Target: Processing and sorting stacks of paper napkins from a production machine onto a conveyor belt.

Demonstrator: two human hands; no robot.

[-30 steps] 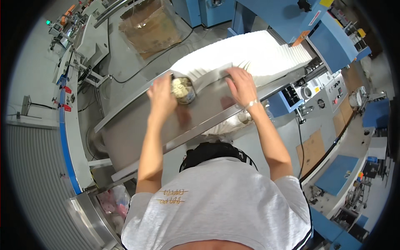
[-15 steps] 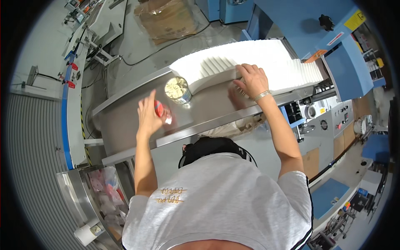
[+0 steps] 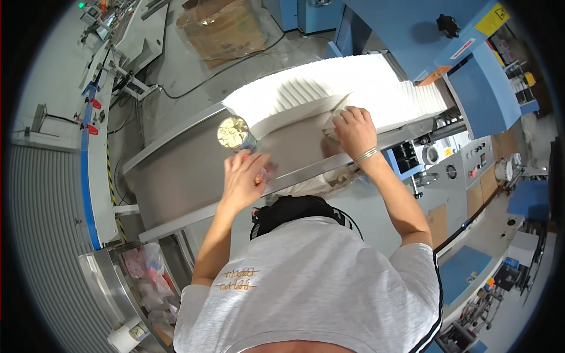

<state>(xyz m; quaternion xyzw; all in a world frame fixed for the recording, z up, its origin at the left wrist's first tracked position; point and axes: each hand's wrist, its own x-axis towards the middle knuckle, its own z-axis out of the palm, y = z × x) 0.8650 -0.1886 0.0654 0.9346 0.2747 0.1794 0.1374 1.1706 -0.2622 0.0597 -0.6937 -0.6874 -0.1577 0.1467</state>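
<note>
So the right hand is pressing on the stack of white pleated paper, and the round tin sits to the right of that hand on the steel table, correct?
Not quite. The head view shows the round tin to the left of the right hand, close above the left hand. The rest holds: the right hand presses on the stack of white pleated paper, and the tin sits on the steel table.

right hand (image 3: 355,130) on white pleated stack (image 3: 329,94)

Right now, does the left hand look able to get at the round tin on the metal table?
Probably yes. The left hand hovers just below the round tin on the metal table, holding something small and red, and nothing lies between them.
</note>
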